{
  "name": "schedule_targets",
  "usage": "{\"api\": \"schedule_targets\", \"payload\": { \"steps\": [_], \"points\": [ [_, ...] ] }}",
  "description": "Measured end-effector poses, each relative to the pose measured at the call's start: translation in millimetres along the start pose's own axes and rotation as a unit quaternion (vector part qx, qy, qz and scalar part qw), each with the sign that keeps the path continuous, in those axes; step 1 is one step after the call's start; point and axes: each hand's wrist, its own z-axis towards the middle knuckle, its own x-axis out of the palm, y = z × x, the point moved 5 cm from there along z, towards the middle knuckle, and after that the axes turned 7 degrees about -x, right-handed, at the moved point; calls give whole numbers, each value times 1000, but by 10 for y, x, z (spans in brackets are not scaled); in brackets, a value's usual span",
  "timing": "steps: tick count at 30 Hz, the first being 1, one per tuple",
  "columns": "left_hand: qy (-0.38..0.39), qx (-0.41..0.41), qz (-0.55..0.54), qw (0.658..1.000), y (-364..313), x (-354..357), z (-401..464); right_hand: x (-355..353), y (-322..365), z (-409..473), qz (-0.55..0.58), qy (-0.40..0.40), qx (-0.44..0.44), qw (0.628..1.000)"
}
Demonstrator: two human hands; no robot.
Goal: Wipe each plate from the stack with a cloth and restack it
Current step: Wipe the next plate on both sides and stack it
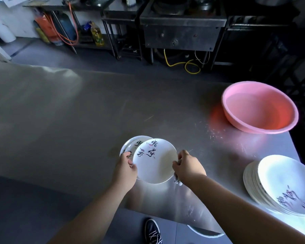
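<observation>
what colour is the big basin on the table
Pink: the basin shows best in the head view, at the table's far right.

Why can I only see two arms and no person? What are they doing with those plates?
The camera sits on the person's head and looks down, so you see what they see: their own arms and, below, one shoe. The left hand grips the edge of a white plate with black writing. The right hand holds the plate's other side with a cloth bunched in its fingers, which looks like wiping. Behind this plate lies a small pile of plates. On the steel table, at the right, a taller stack of plates stands, and farther back a pink basin.
</observation>
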Motion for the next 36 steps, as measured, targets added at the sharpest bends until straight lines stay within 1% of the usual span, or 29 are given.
{"api": "schedule_targets", "payload": {
  "steps": [3,5,8,17,25,28,29,31,32,34,35,36],
  "points": [
    [22,9,-27,999,-81,146,-157,-177,-224,-146,9,-8,-3,1000],
    [52,20,-26,998,-147,302,-310,-272,-408,-262,10,-19,2,1000],
    [73,27,-26,997,-180,564,-506,-360,-713,-461,10,-27,13,1000],
    [102,62,37,992,-267,1289,-879,-337,-1549,-799,-18,-9,74,997],
    [115,50,30,992,-189,1624,-843,-230,-1798,-745,-14,3,88,996],
    [119,65,24,990,-173,1637,-814,-252,-1818,-715,-27,6,95,995],
    [122,73,25,990,-155,1639,-806,-275,-1824,-712,-45,-5,96,994],
    [125,99,46,986,-115,1636,-803,-335,-1805,-702,-83,-56,79,992],
    [112,124,75,983,-100,1626,-803,-365,-1766,-692,-83,-90,54,991],
    [61,198,170,963,-51,1607,-805,-368,-1620,-667,-49,-140,-30,989],
    [38,238,209,948,-25,1607,-814,-330,-1528,-652,-28,-142,-76,987],
    [33,269,238,933,-1,1618,-831,-256,-1449,-621,-9,-124,-116,985]
  ]
}}
